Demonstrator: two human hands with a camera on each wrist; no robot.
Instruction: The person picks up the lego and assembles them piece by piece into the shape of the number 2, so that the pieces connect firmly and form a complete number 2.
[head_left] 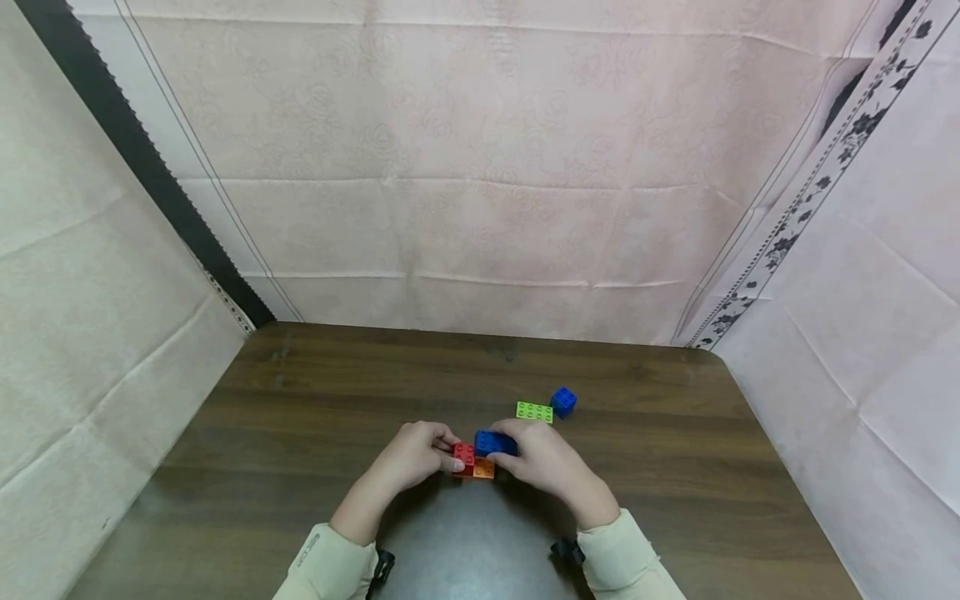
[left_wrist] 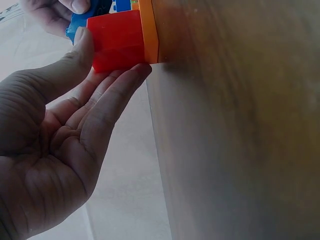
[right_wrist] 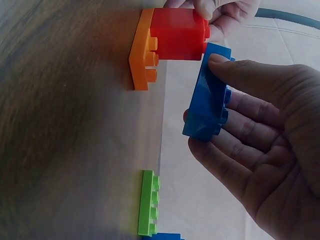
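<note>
My left hand (head_left: 416, 450) grips a tall red toy brick (left_wrist: 117, 42) between thumb and fingers. That red brick stands at one end of a flat orange brick (right_wrist: 142, 55), which lies on the table with some of its studs bare. In my right hand (head_left: 547, 454) a long blue brick (right_wrist: 207, 95) is pinched, its studs facing the palm in the right wrist view. The blue brick is held above the orange brick, with one end close beside the red brick's studded top. Whether blue and red touch, I cannot tell.
Beyond my right hand, a flat light-green brick (head_left: 534, 412) lies on the brown wooden table (head_left: 337, 375). A smaller blue brick (head_left: 563, 401) is right next to it. Pale cloth (head_left: 480, 225) hangs behind the table's far edge and along both sides.
</note>
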